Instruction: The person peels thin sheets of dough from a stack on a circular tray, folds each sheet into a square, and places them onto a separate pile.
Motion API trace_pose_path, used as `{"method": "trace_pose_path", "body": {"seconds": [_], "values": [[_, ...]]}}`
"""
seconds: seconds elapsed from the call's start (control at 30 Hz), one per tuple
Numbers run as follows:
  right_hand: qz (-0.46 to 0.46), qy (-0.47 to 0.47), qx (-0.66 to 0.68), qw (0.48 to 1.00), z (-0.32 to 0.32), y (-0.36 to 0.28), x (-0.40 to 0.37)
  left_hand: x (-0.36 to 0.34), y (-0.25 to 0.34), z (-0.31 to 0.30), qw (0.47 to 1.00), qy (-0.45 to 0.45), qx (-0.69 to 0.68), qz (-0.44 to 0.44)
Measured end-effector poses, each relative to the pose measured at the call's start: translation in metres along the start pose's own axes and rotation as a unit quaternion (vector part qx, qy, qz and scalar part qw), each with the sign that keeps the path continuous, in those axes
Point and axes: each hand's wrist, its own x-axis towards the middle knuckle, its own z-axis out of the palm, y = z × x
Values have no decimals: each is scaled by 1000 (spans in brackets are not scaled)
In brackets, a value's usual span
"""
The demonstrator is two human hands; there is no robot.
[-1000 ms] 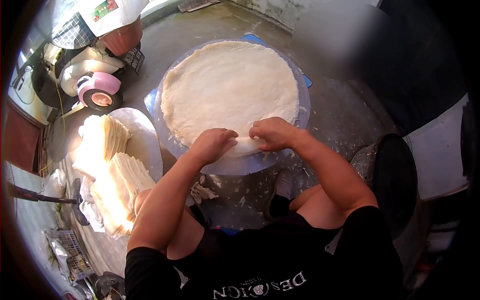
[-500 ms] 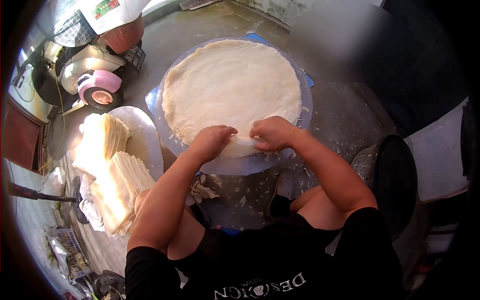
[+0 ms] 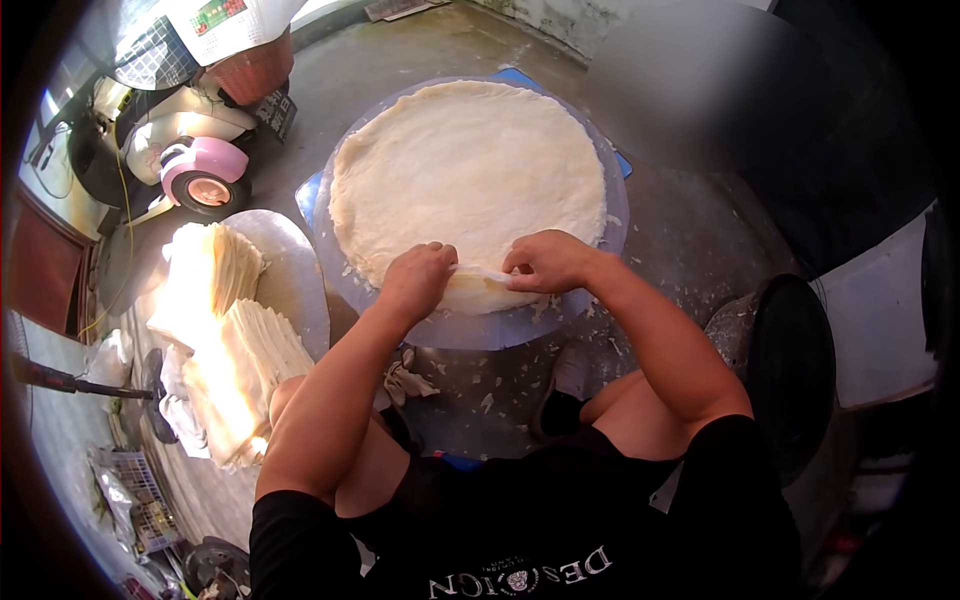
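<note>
A large round pale sheet stack (image 3: 470,180), like thin dough, lies on a translucent round board (image 3: 470,335) in front of me. My left hand (image 3: 422,278) pinches the near edge of the top sheet on the left. My right hand (image 3: 545,262) pinches the same edge on the right. Between the hands the edge is lifted a little, and a yellowish layer shows under it. Two piles of folded pale sheets (image 3: 265,350) stand to the left, beside and partly over a round grey board (image 3: 290,260).
A pink-rimmed wheel (image 3: 208,190) and a red basket (image 3: 255,75) are at the upper left. A black round-topped object (image 3: 790,370) stands at the right. A plastic crate (image 3: 150,500) sits at the lower left. White scraps litter the floor.
My left hand has shifted slightly left, widening the space between my hands. The sheet's edge between them is now lifted more, showing the layer beneath.
</note>
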Motion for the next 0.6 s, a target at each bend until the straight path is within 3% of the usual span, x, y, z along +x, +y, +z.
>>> {"method": "trace_pose_path", "body": {"seconds": [0.13,0.23,0.3,0.43,0.6], "values": [[5,-10,-8,1000,1,-1,3,3,2,-3,999,40,7,9],[27,33,-31,999,5,-14,10,6,2,-4,997,73,20,30],[26,169,2,985,11,-26,23,8,2,-3,995,90,25,40],[69,141,-39,987,19,-51,52,9,0,2,991,126,0,37],[84,169,-87,978,31,-38,78,5,5,-3,988,146,38,38]]}}
